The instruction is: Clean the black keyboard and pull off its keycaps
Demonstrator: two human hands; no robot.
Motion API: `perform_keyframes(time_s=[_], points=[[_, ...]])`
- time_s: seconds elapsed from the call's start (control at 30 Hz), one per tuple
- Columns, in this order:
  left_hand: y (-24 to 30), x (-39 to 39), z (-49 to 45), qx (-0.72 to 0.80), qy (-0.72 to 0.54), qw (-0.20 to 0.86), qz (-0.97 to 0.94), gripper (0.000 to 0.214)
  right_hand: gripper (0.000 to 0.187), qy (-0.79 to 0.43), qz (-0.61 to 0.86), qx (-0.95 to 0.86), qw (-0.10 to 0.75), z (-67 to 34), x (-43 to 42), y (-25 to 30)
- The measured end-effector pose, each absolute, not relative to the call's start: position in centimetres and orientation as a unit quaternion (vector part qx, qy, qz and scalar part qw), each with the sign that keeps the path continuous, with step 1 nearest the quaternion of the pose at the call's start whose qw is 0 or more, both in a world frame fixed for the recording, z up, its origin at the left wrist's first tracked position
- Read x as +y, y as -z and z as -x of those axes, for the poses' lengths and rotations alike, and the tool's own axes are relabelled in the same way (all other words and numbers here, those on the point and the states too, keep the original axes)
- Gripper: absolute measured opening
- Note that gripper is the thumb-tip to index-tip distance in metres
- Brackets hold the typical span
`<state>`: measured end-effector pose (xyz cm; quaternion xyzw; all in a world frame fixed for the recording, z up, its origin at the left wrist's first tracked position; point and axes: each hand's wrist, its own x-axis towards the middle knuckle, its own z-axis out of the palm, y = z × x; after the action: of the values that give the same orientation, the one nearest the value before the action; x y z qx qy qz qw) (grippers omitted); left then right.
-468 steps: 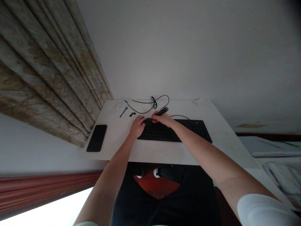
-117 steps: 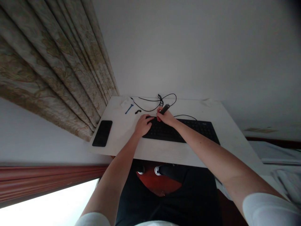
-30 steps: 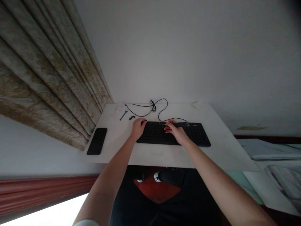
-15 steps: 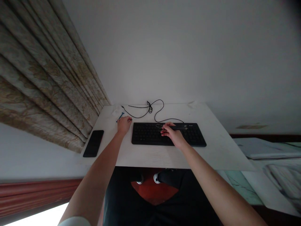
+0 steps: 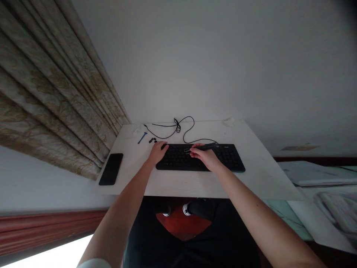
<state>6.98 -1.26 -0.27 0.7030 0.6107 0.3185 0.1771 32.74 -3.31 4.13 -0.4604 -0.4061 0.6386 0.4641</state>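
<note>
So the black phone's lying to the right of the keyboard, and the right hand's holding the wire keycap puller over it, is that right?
Not quite: the black phone lies to the left of the keyboard, as the head view shows. The right hand is indeed holding the wire keycap puller over the keyboard.

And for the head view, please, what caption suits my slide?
Left hand at one end of a black keyboard, right hand holding a wire-tipped tool.
</note>
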Motion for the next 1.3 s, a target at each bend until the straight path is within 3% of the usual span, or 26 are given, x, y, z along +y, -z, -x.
perform_keyframes(time_s=[0.6,1.03,1.3], points=[[1.1,-4.5,-7.5,0.568,-0.308,0.122,-0.754,0.029,0.025,-0.623,0.482,-0.425,0.446,-27.8,-0.1,-4.0],[1.0,-4.5,-7.4,0.562,-0.314,0.126,-0.755,0.029,0.015,-0.425,0.524,-0.689,0.264,-26.4,1.4,-6.3],[1.3,-4.4,-7.5,0.565,-0.322,0.128,-0.749,0.028,0.015,-0.448,0.525,-0.674,0.264,-26.2,2.2,-5.9]])
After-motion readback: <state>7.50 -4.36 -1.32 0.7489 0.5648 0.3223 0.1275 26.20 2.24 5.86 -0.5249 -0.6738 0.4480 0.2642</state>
